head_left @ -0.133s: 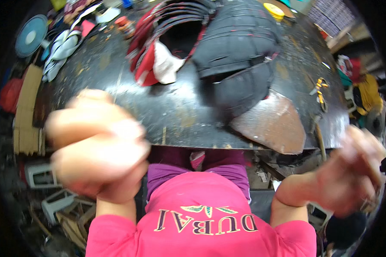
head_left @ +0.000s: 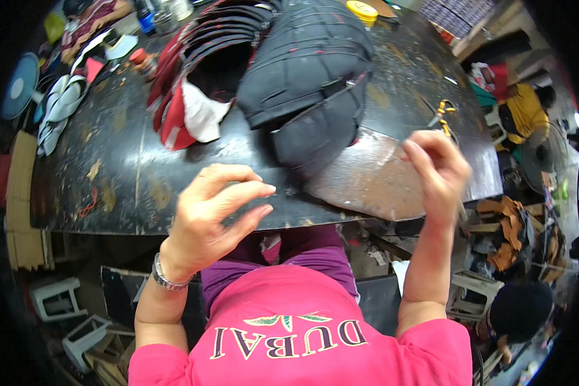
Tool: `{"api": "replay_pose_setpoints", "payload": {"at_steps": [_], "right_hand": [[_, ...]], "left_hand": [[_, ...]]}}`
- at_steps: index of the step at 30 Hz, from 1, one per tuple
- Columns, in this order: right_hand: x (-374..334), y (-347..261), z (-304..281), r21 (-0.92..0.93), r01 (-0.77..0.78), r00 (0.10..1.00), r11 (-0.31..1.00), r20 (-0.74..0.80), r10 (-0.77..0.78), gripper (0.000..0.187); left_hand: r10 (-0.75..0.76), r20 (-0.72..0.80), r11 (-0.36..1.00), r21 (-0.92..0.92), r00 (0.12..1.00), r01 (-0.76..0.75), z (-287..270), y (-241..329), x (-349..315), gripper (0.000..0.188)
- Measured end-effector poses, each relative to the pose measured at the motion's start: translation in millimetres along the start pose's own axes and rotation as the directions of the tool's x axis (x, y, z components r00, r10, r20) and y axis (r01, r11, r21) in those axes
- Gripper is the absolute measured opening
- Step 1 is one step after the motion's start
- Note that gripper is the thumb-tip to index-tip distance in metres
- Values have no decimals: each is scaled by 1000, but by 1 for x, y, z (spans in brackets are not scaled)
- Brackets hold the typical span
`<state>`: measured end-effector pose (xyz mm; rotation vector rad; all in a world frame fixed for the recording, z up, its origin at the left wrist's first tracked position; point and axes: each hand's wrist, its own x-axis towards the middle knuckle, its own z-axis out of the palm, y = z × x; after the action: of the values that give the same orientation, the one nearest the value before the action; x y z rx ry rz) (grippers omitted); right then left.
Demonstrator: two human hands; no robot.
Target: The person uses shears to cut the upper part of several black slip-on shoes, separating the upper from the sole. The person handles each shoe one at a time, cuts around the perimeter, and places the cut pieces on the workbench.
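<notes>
My left hand hovers over the table's near edge with its fingers apart and nothing visible between them. A metal watch is round that wrist. My right hand is raised over the right end of a worn brown board, thumb and fingertips pinched together; whatever they hold, if anything, is too small to make out. Overlapping black fabric-like pieces lie in a long stack, its near end resting on the board. Left of it curves a stack of red-and-black pieces, the nearest with a white patch.
Yellow-handled scissors lie beyond my right hand. A yellow-lidded tub stands at the back, a red-capped bottle at the far left. Grey-white strips hang over the left edge. Another person sits at the far left.
Both hands, blurred and wide apart before, have come closer together over the table's near side. My left hand's fingers have spread. The view has shifted, so the stacks appear further left.
</notes>
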<state>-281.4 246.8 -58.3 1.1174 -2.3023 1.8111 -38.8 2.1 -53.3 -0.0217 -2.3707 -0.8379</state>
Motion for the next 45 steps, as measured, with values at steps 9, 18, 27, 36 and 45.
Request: {"api": "replay_pose_setpoints", "payload": {"at_steps": [9,18,27,36,45], "right_hand": [[105,212,-145,-854,-78,996,514,-50,68,58],[159,274,-172,-899,-146,880,414,73,470,61],[158,259,-169,-835,-253,872,488,21,488,36],[153,292,-174,-920,106,993,376,119,10,30],[54,130,-51,-542,191,980,818,153,-127,25]], "left_hand": [[42,73,984,170,996,-53,92,-35,29,79],[89,-158,981,187,983,-59,85,-76,75,73],[-560,66,186,-961,826,204,4,-74,83,41],[-681,328,85,-853,655,515,0,-54,-56,49],[-734,190,275,-795,652,541,-9,-63,-88,37]]}}
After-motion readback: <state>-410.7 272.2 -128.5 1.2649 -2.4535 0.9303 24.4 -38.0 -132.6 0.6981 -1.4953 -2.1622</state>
